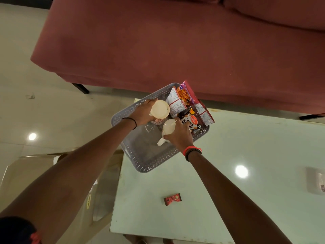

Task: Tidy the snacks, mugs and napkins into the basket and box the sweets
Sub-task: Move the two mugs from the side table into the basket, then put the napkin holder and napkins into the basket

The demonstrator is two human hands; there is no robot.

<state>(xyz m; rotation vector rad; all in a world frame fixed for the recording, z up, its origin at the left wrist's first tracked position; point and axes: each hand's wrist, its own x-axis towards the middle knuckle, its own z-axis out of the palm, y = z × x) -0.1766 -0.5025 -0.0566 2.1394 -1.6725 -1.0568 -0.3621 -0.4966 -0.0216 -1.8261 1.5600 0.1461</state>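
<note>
A pale green, glossy table [228, 147] carries three things. A grey perforated plastic basket [140, 155] sits at its far left corner, its side overhanging the left edge. A small red wrapped sweet [172, 199] lies alone nearer the front. A pale flat packet [315, 180], too blurred to identify, rests at the right edge.

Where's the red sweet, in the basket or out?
Out. The red sweet lies on the glass table, apart from the basket, nearer the person than it.
</note>
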